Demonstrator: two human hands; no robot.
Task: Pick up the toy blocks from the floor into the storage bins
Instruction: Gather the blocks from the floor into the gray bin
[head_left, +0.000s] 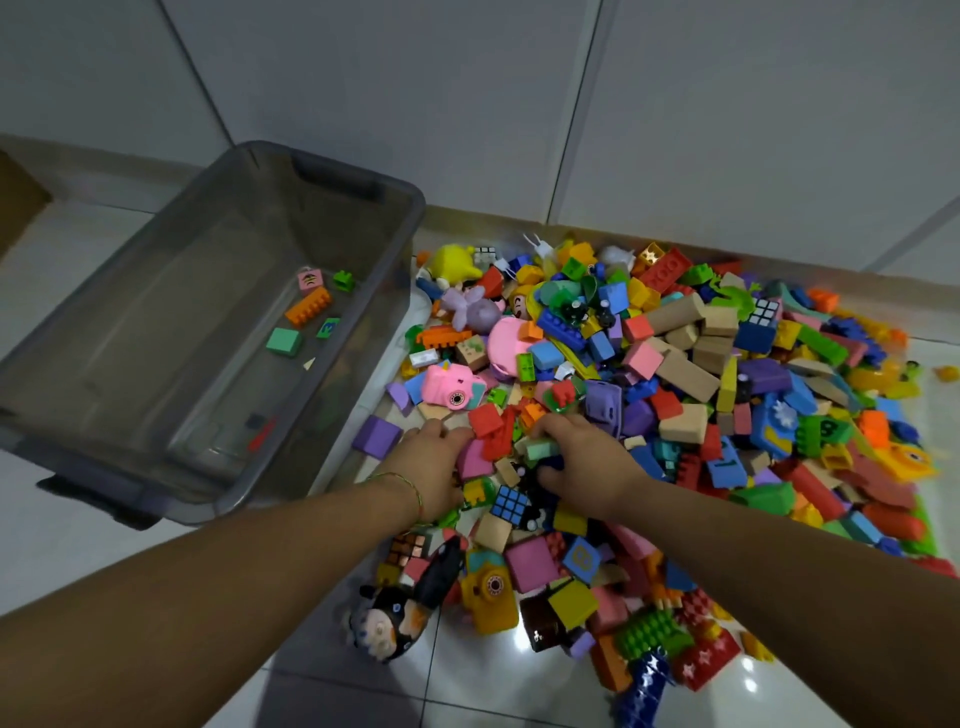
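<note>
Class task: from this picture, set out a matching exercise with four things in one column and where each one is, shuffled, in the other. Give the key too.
Things
1. pink toy camera
2. yellow toy camera
3. pale green block
4. storage bin

Places
a. in the fingers of the right hand
b. on the floor, left of the pile
c. on the pile just beyond the left hand
d. at the pile's near edge, nearer the person than both hands

Pairs: 1-c, 2-d, 3-a, 4-b
</note>
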